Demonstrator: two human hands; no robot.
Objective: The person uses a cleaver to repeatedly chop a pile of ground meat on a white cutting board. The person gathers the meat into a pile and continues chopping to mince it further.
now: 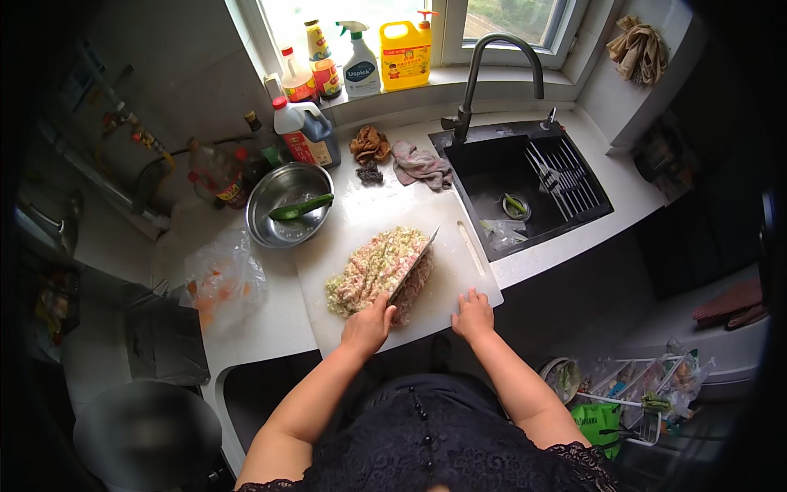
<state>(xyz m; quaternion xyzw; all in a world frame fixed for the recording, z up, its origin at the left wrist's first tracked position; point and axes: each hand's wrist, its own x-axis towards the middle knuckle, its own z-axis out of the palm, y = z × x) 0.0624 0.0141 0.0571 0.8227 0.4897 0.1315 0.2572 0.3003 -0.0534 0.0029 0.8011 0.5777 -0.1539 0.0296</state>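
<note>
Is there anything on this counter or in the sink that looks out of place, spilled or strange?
Nothing is spilled or damaged. The minced filling stays heaped on the white cutting board. Only small oddities: a green pepper lies tilted across the steel bowl, and scraps sit in the sink.

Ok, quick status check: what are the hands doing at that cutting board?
Left hand grips cleaver, blade in the minced filling. Right hand flat on the white cutting board, empty. Steel bowl with green pepper sits clear at board's far-left corner.
</note>
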